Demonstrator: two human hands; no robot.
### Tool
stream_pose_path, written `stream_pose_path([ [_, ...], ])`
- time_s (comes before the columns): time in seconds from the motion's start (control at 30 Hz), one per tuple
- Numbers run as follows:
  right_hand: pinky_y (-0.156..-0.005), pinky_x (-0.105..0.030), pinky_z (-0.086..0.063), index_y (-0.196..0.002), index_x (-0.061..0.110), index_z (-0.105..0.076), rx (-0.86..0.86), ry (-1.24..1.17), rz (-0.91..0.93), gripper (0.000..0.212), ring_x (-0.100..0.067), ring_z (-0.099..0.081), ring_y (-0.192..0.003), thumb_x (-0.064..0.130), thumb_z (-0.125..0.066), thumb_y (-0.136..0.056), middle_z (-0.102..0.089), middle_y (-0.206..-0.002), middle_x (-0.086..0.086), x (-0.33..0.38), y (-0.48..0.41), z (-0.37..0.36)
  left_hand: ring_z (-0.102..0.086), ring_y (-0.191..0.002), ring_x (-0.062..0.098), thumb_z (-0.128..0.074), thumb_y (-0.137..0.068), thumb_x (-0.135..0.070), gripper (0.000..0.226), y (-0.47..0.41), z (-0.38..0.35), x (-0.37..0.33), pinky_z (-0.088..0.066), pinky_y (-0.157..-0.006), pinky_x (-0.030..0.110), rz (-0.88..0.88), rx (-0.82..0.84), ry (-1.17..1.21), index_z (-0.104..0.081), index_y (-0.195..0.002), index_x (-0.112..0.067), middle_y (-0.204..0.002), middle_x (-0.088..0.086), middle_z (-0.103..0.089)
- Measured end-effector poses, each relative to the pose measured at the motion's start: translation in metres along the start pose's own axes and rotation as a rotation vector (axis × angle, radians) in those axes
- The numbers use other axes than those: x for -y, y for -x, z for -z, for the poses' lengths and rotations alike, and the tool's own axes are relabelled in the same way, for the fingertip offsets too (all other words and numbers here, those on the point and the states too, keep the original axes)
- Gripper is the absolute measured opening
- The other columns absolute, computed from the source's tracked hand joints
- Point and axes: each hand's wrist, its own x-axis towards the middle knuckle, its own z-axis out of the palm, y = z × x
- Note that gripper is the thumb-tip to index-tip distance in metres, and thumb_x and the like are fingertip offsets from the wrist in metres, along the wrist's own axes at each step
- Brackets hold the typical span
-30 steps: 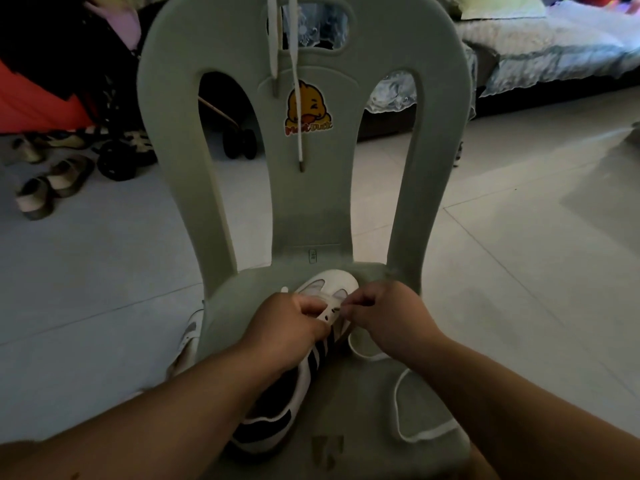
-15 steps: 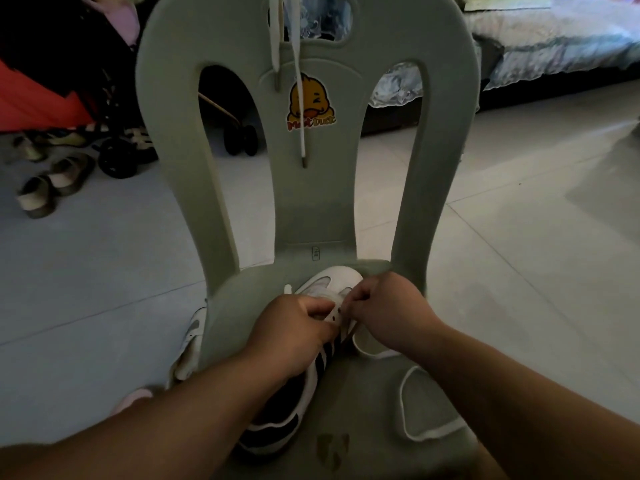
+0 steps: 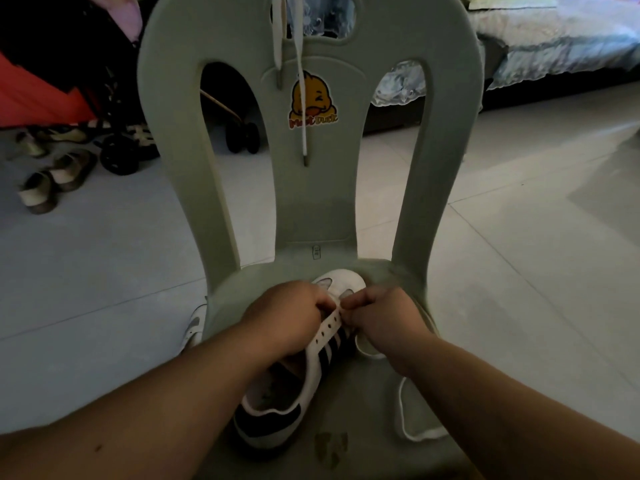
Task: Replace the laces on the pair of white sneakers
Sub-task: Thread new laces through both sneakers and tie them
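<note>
**lace_newbie:** so how is this going to handle? The sneaker [image 3: 322,348] sits on the seat of the chair [image 3: 311,209], toe towards the backrest and heel towards the person.

**old_kicks:** Light, I reckon. The upper looks stiff enough to keep its shape when a tip gets pushed through. It'll probably skate on that smooth plastic though, so hold it down near the toe. The left hand [image 3: 287,317] does just that, with its fingers curled over the front of the upper beside the eyelets [image 3: 329,327]. The right hand [image 3: 384,317] is closed to a pinch right against it, apparently on the lace [image 3: 397,410]. I can't see the tip itself. The lace is soft and floppy, so I'd take it right at the end, since anywhere else it just bends. The slack lies in a loose loop on the seat off to the right.

**lace_newbie:** and the room?

**old_kicks:** Dim. There's a pale tiled floor [image 3: 519,271] and a bed [image 3: 554,39] at the back right. The chair is grey-green plastic. A stroller [image 3: 117,159] stands back left. The other sneaker [image 3: 195,323] is on the floor just beside the seat's left edge, and there are sandals [image 3: 41,188] near the stroller. A spare lace [image 3: 277,46] hangs over the chair back, next to a duck sticker [image 3: 313,102].
</note>
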Motion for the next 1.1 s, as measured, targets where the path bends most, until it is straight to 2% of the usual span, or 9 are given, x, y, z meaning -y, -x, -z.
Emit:
stream_pose_path([
  [0.17, -0.085, -0.027, -0.052, -0.071, 0.025, -0.067, 0.032, -0.082, -0.026, 0.020, -0.011, -0.064, -0.087, 0.008, -0.073, -0.081, -0.069, -0.086, 0.008, -0.003, -0.001, 0.000, -0.060, -0.083, 0.014, -0.065, -0.086, -0.030, 0.015, -0.007, 0.002, 0.001, -0.050, -0.074, 0.027, -0.044, -0.081, -0.108, -0.073, -0.094, -0.038, -0.088, -0.009, -0.055],
  [0.27, -0.080, -0.022, -0.048, -0.072, 0.027, -0.066, 0.045, -0.078, -0.013, 0.020, -0.010, -0.063, -0.089, 0.011, -0.071, -0.084, -0.069, -0.090, 0.008, -0.003, 0.001, 0.003, -0.057, -0.086, 0.016, -0.062, -0.088, -0.032, 0.013, -0.014, -0.004, 0.001, -0.049, -0.076, 0.030, -0.076, -0.098, -0.176, -0.072, -0.095, -0.034, -0.090, -0.007, -0.050],
  [0.33, -0.072, -0.017, -0.046, -0.092, 0.027, -0.069, 0.097, 0.064, 0.039, 0.012, -0.005, -0.062, -0.087, 0.018, -0.070, -0.083, -0.068, -0.099, 0.008, 0.003, 0.005, 0.006, -0.055, -0.085, 0.018, -0.057, -0.091, -0.032, 0.015, -0.017, -0.006, 0.002, -0.048, -0.074, 0.031, -0.102, -0.078, -0.207, -0.071, -0.095, -0.033, -0.091, -0.004, -0.047],
  [0.4, -0.070, -0.017, -0.047, -0.123, 0.024, -0.060, 0.226, 0.130, 0.064, 0.050, -0.006, -0.061, -0.091, 0.031, -0.076, -0.075, -0.064, -0.109, 0.006, 0.010, 0.011, 0.007, -0.055, -0.084, 0.020, -0.053, -0.093, -0.034, 0.018, -0.019, -0.005, 0.004, -0.047, -0.073, 0.032, -0.103, -0.059, -0.221, -0.069, -0.096, -0.029, -0.092, 0.000, -0.048],
  [0.47, -0.084, -0.023, -0.048, -0.139, 0.026, -0.043, 0.311, 0.206, 0.069, 0.089, -0.013, -0.055, -0.109, 0.049, -0.081, -0.062, -0.051, -0.127, 0.002, 0.014, 0.018, 0.004, -0.054, -0.083, 0.021, -0.049, -0.094, -0.036, 0.022, -0.020, -0.005, 0.006, -0.048, -0.075, 0.034, -0.089, -0.048, -0.219, -0.068, -0.100, -0.027, -0.089, 0.000, -0.047],
  [0.53, -0.090, -0.026, -0.044, -0.143, 0.029, -0.031, 0.323, 0.307, 0.089, 0.102, -0.018, -0.046, -0.118, 0.057, -0.081, -0.058, -0.035, -0.133, 0.001, 0.017, 0.026, -0.002, -0.053, -0.078, 0.019, -0.048, -0.094, -0.037, 0.023, -0.020, -0.004, 0.007, -0.047, -0.071, 0.033, -0.099, -0.048, -0.207, -0.068, -0.097, -0.027, -0.082, -0.002, -0.046],
  [0.7, -0.080, -0.024, -0.040, -0.137, 0.024, -0.039, 0.213, 0.423, 0.219, 0.070, -0.018, -0.047, -0.100, 0.033, -0.070, -0.074, -0.038, -0.124, -0.002, 0.012, 0.024, -0.002, -0.050, -0.072, 0.013, -0.057, -0.089, -0.027, 0.013, -0.021, -0.002, 0.009, -0.033, -0.059, 0.025, -0.124, -0.037, -0.076, -0.068, -0.082, -0.024, -0.070, -0.009, -0.050],
  [0.87, -0.077, -0.021, -0.043, -0.116, 0.028, -0.063, 0.034, 0.441, 0.282, 0.036, -0.016, -0.059, -0.102, 0.023, -0.065, -0.080, -0.066, -0.112, 0.002, 0.009, 0.022, 0.004, -0.058, -0.083, 0.019, -0.058, -0.089, -0.028, 0.016, -0.018, -0.002, 0.012, -0.046, -0.073, 0.032, -0.088, -0.033, -0.004, -0.069, -0.091, -0.016, -0.089, 0.003, -0.065],
  [1.1, -0.072, -0.017, -0.042, -0.127, 0.027, -0.057, 0.020, 0.408, 0.240, 0.048, -0.010, -0.056, -0.092, 0.013, -0.059, -0.082, -0.063, -0.118, 0.004, 0.010, 0.018, 0.004, -0.053, -0.072, 0.008, -0.055, -0.091, -0.024, 0.021, -0.009, 0.016, 0.018, -0.040, -0.063, 0.027, -0.027, -0.080, -0.133, -0.060, -0.071, -0.028, -0.075, -0.010, -0.054],
])
